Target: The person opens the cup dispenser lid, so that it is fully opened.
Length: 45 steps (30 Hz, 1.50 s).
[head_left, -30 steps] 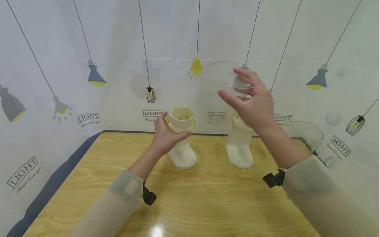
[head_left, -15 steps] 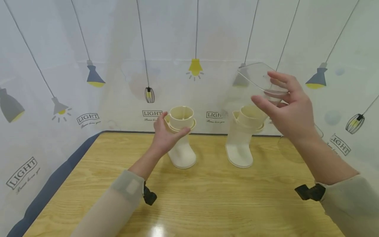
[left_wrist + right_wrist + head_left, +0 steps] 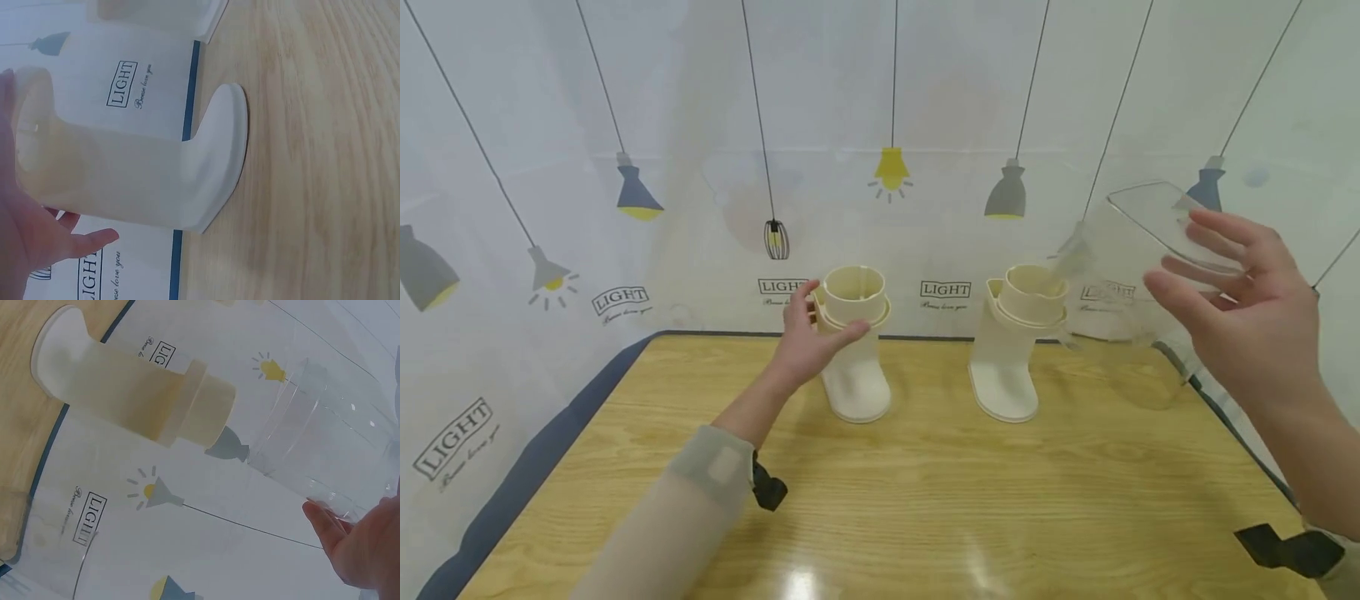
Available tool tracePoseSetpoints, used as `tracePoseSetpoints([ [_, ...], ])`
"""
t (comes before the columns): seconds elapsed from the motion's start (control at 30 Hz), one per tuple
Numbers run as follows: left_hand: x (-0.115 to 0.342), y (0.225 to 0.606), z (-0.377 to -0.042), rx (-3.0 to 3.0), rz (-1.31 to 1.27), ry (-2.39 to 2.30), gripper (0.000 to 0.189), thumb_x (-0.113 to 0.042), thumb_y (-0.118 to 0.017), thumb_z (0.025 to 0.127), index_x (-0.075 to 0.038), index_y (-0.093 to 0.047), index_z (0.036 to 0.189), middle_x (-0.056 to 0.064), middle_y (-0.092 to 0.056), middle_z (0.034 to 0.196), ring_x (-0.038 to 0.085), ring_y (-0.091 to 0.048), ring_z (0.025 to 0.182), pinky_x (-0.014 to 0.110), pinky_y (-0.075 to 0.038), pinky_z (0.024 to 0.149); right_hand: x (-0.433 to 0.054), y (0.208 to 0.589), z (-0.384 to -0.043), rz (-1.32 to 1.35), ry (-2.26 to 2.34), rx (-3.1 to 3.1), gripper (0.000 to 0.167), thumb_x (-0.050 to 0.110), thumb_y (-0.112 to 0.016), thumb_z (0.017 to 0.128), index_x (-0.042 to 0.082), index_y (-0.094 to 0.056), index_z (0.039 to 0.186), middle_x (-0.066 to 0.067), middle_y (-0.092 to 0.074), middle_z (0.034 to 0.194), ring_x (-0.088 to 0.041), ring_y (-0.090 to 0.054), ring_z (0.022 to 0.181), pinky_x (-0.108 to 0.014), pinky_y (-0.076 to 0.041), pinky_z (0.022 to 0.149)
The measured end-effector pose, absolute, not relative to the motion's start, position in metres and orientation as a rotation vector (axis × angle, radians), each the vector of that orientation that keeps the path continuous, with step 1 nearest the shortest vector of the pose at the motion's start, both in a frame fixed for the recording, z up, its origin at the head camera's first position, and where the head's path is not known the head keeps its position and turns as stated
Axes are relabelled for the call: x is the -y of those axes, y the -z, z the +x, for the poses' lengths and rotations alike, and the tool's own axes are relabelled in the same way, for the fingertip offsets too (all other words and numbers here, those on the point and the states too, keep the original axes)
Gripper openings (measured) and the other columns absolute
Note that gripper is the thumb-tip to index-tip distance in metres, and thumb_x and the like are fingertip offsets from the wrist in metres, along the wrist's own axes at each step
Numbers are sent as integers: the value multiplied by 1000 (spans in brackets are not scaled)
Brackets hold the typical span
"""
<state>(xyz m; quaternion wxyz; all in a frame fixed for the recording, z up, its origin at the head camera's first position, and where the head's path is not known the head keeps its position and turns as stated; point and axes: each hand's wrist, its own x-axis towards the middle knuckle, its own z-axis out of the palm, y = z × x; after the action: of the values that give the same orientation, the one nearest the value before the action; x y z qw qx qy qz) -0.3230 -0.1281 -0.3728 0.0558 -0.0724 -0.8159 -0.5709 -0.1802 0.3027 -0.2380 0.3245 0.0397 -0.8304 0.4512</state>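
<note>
My left hand [image 3: 815, 340] grips the upper rim of the left cream plastic stand [image 3: 856, 383], thumb along its front. This stand has a round collar on top and a rounded flat foot, and stands upright. In the left wrist view the same stand [image 3: 125, 175] appears sideways beside the fingers. My right hand [image 3: 1255, 308] holds a clear plastic container [image 3: 1172, 218] up in the air at the right. The right wrist view shows the clear container [image 3: 325, 437] apart from the right cream stand [image 3: 137, 394], its open collar facing the container.
Another clear container [image 3: 1150, 379] stands on the wooden table [image 3: 925, 492] at the right, hard to make out. Behind the table hangs a white backdrop [image 3: 955, 92] printed with lamps. A dark blue strip [image 3: 550, 442] lines the table's left edge.
My right hand has carried the clear container rightward and slightly down, away from the stands. The right stand, partly covered before, shows fully. My left hand keeps its grip on the left stand.
</note>
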Motion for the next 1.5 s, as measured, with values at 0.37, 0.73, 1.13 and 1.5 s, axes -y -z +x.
tracePoseSetpoints([
  [0.37,142,369,-329,2521,-323,1796,115,-52,-87,91,-27,-13,176,21,-35,169,42,-42,155,62,-43,125,-343,284,-164,-4,-1191,2217,70,17,-81,101,31,-51,162,18,-55,158,26,-61,107,3,-48,83],
  [0.73,129,362,-327,2580,-172,1610,130,-72,-88,80,-23,-15,176,20,-18,175,42,-35,160,63,-39,128,-364,314,-157,-143,-1213,2311,70,25,-77,104,37,-45,165,12,-45,171,28,-54,103,2,-47,75],
  [1.13,131,361,-327,2557,-230,1699,125,-61,-92,83,-25,-15,175,19,-26,173,41,-41,155,62,-44,124,-395,345,-161,-315,-1116,2493,82,48,-74,104,42,-28,173,-4,-22,183,18,-50,124,-4,-45,65],
  [1.5,143,361,-331,2593,-348,1792,116,-52,-88,91,-31,-11,176,16,-36,172,41,-46,155,60,-47,123,-425,370,-167,-392,-1050,2631,96,53,-70,105,19,-17,177,-33,-7,180,-67,-36,151,-23,-56,64],
])
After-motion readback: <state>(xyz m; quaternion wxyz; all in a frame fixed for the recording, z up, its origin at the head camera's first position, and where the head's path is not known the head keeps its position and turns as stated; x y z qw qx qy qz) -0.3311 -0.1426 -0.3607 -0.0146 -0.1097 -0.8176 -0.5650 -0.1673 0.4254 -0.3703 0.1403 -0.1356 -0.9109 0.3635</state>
